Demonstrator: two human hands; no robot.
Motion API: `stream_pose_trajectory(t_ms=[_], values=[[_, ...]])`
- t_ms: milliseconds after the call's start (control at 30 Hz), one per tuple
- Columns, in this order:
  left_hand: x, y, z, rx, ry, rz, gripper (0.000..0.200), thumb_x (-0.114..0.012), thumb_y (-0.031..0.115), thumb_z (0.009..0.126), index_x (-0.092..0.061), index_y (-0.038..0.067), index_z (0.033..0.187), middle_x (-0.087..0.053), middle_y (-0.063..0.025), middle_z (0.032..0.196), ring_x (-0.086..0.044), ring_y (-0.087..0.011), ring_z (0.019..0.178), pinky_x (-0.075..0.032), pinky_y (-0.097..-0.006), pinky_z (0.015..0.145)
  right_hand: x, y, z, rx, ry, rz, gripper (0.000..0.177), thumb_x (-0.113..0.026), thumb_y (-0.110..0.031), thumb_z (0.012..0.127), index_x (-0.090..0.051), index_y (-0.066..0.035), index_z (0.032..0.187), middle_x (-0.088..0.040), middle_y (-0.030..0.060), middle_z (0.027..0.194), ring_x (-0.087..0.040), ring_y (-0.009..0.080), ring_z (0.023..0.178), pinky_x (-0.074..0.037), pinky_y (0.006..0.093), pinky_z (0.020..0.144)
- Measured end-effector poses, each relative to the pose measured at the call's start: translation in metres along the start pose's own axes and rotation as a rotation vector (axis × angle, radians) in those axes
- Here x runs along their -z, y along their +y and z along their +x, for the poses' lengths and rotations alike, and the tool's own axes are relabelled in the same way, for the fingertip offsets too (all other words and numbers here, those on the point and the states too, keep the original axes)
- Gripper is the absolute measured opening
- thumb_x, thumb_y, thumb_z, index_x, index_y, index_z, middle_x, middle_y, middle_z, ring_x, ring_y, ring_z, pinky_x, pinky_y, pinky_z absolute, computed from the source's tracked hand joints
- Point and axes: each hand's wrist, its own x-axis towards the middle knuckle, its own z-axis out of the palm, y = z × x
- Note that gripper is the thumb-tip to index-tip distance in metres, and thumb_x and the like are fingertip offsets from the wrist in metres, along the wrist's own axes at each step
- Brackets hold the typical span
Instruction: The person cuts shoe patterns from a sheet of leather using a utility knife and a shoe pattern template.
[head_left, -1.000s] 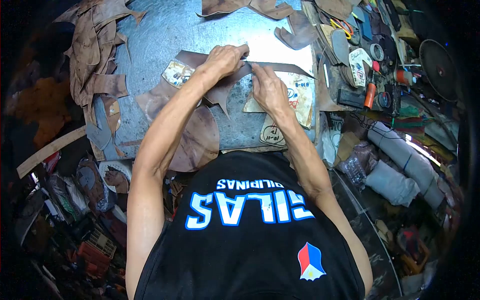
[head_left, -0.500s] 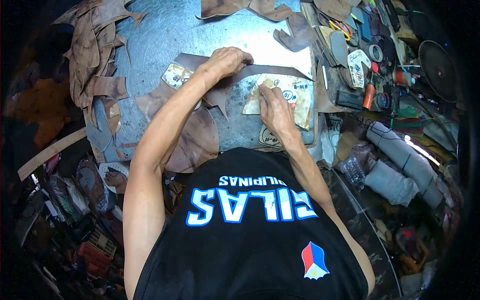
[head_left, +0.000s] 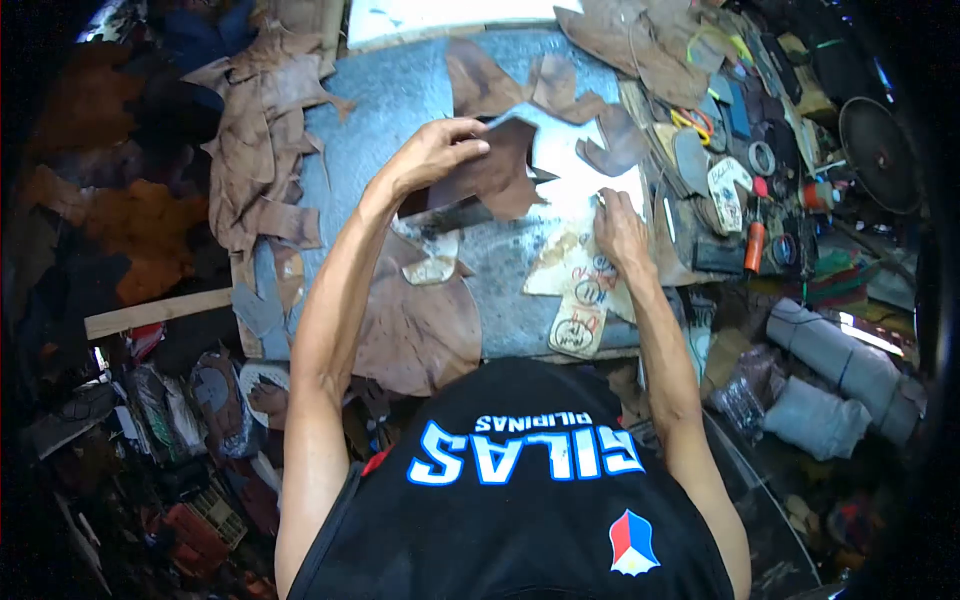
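My left hand (head_left: 440,158) is closed on the edge of a brown leather piece (head_left: 500,170), which is lifted and blurred over the worktop (head_left: 375,95). My right hand (head_left: 622,228) rests on the right side of the top with its fingers curled together; a small thing may be between the fingertips, but I cannot make it out. Below that hand lie marked card patterns (head_left: 560,262), and a smaller rounded one (head_left: 575,333) lies near the front edge. Another pattern (head_left: 432,268) lies by a larger leather piece (head_left: 425,325), below the raised leather.
Leather offcuts (head_left: 480,80) lie at the back of the worktop, and a pile of leather (head_left: 262,140) hangs over its left side. On the right are orange-handled scissors (head_left: 692,122), a tape roll (head_left: 761,157) and an orange-handled tool (head_left: 755,245).
My left hand has raised the leather off the worktop and swung it up. My right hand has moved off the pattern's middle toward the back. The whole view has shifted.
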Motion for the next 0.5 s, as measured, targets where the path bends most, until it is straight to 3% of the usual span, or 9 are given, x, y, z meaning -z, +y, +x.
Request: stream_pose_trajectory(t_ms=[67, 133, 267, 300, 333, 367, 400, 467, 500], values=[[0.015, -0.013, 0.007, 0.085, 0.31, -0.226, 0.027, -0.061, 0.019, 0.096, -0.064, 0.001, 0.115, -0.068, -0.0036, 0.098, -0.06, -0.0093, 0.087, -0.05, -0.0257, 0.075, -0.002, 0.003, 0.002, 0.007, 0.044, 0.003, 0.031, -0.057, -0.01, 0.083, -0.055, -0.004, 0.114, -0.057, 0.0211, 0.103, -0.063, 0.0417, 0.088, -0.051, 0.0501, 0.075], [0.036, 0.007, 0.005, 0.19, 0.299, -0.52, 0.027, -0.06, 0.018, 0.097, -0.061, 0.003, 0.12, -0.068, -0.0015, 0.098, -0.062, -0.0068, 0.083, -0.051, -0.0226, 0.074, -0.001, 0.001, -0.001, 0.025, 0.039, 0.006, 0.029, -0.058, -0.011, 0.083, -0.054, -0.004, 0.111, -0.057, 0.0209, 0.102, -0.063, 0.0411, 0.087, -0.051, 0.0496, 0.075], [0.05, -0.001, 0.001, 0.143, 0.297, -0.613, 0.029, -0.059, 0.017, 0.097, -0.06, 0.002, 0.121, -0.067, -0.003, 0.103, -0.063, -0.0081, 0.089, -0.052, -0.0234, 0.078, -0.004, 0.002, 0.009, -0.054, 0.089, 0.163, 0.021, -0.059, -0.01, 0.083, -0.056, -0.002, 0.103, -0.059, 0.0216, 0.098, -0.063, 0.0396, 0.084, -0.051, 0.046, 0.074], [0.051, -0.001, -0.002, 0.124, 0.276, -0.626, 0.03, -0.06, 0.017, 0.097, -0.059, 0.002, 0.122, -0.067, -0.0035, 0.106, -0.063, -0.0086, 0.091, -0.052, -0.0235, 0.079, -0.002, 0.002, 0.013, -0.09, 0.125, 0.312, 0.015, -0.06, -0.013, 0.088, -0.058, -0.002, 0.098, -0.062, 0.0187, 0.102, -0.064, 0.0281, 0.071, -0.051, 0.0377, 0.061], [0.051, 0.017, -0.01, 0.181, 0.188, -0.564, 0.035, -0.062, 0.019, 0.095, -0.058, 0.001, 0.126, -0.065, -0.005, 0.112, -0.061, -0.0101, 0.098, -0.051, -0.0241, 0.084, 0.016, -0.012, 0.018, -0.07, 0.12, 0.316, 0.015, -0.06, -0.013, 0.088, -0.058, -0.002, 0.098, -0.062, 0.0187, 0.102, -0.064, 0.0281, 0.071, -0.051, 0.0377, 0.061], [0.044, 0.025, -0.015, 0.221, 0.175, -0.52, 0.043, -0.065, 0.021, 0.093, -0.056, 0.0, 0.129, -0.063, -0.0064, 0.117, -0.059, -0.0129, 0.103, -0.049, -0.0255, 0.089, 0.037, -0.025, 0.022, -0.255, 0.026, 0.626, 0.021, -0.059, -0.018, 0.09, -0.059, -0.004, 0.106, -0.064, 0.0157, 0.104, -0.059, 0.0215, 0.062, -0.048, 0.0331, 0.054], [0.042, 0.044, -0.021, 0.166, 0.038, -0.472, 0.048, -0.067, 0.023, 0.092, -0.054, -0.002, 0.131, -0.062, -0.0088, 0.12, -0.058, -0.0154, 0.108, -0.048, -0.0272, 0.092, 0.056, -0.045, 0.026, -0.443, -0.093, 0.933, 0.026, -0.059, -0.023, 0.093, -0.06, -0.007, 0.114, -0.066, 0.0127, 0.105, -0.055, 0.0149, 0.053, -0.045, 0.0286, 0.046], [0.026, 0.066, -0.029, 0.097, -0.124, -0.49, 0.05, -0.069, 0.026, 0.091, -0.055, -0.003, 0.129, -0.059, -0.0108, 0.125, -0.053, -0.0169, 0.115, -0.042, -0.0305, 0.1, 0.069, -0.084, 0.035, -0.18, -0.05, 1.512, 0.047, -0.059, -0.027, 0.095, -0.047, -0.005, 0.134, -0.067, 0.0077, 0.105, -0.052, 0.0063, 0.049, -0.039, 0.0208, 0.039], [0.01, 0.054, -0.025, 0.06, -0.168, -0.52, 0.052, -0.069, 0.027, 0.09, -0.055, -0.003, 0.13, -0.057, -0.0114, 0.128, -0.051, -0.0174, 0.118, -0.039, -0.0308, 0.103, 0.07, -0.098, 0.035, -0.159, -0.128, 1.598, 0.061, -0.058, -0.03, 0.095, -0.034, -0.006, 0.146, -0.064, 0.0093, 0.116, -0.052, 0.0071, 0.048, -0.04, 0.022, 0.038]])
